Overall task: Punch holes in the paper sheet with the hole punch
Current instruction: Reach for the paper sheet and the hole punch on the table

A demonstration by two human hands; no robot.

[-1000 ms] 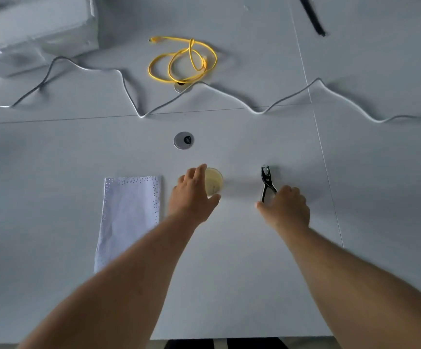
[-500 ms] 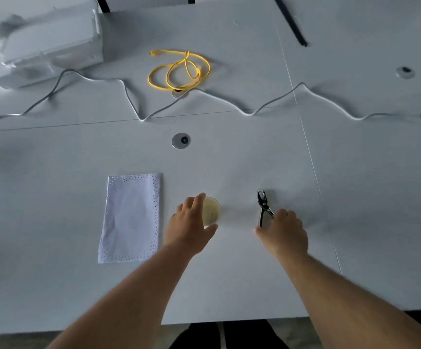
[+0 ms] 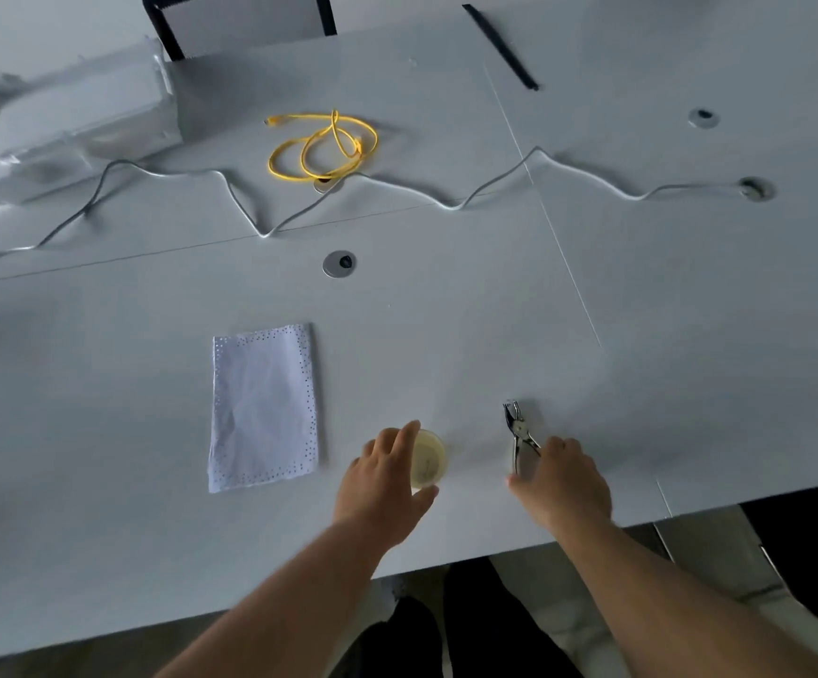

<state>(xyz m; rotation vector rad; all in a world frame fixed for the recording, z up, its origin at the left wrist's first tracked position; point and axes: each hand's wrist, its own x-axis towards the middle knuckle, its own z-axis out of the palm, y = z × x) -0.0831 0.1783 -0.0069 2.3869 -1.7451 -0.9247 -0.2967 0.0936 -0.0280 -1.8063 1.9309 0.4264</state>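
On the white table [image 3: 446, 335], both hands rest near its front edge.
The left hand [image 3: 385, 486] cups a small round yellowish dish [image 3: 427, 460], fingers loosely spread. The right hand [image 3: 561, 486] lies over the hole punch [image 3: 519, 430] handles; its grip cannot be told. The paper sheet [image 3: 262, 408], dotted with holes, lies flat to the left.

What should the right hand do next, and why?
Probably close around the hole punch handles and lift it. The right hand rests on the handles while the tool lies flat on the table. The paper sheet, dotted along its edges, lies apart to the left.
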